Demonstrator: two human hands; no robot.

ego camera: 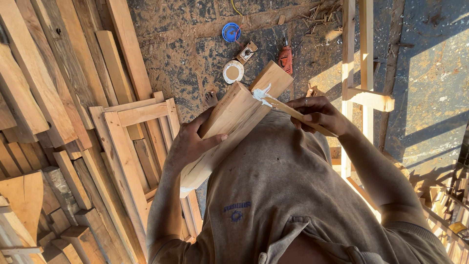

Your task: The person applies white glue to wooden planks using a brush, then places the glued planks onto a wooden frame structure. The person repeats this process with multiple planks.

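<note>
My left hand (191, 142) grips a thick pale wooden block (234, 117) around its middle and holds it slanted against my chest. A notch is cut at the block's upper end. My right hand (317, 113) holds a thin flat wooden stick (286, 107) whose tip carries white glue (260, 94). The tip rests on the notched end of the block, where a smear of the same glue lies.
Planks and wooden frames (127, 142) lie stacked on the left. A tall frame (359, 93) stands at right. On the sawdust floor sit an open tub of glue (233, 72), a blue lid (231, 32), a red power drill (286, 58) and wood scraps.
</note>
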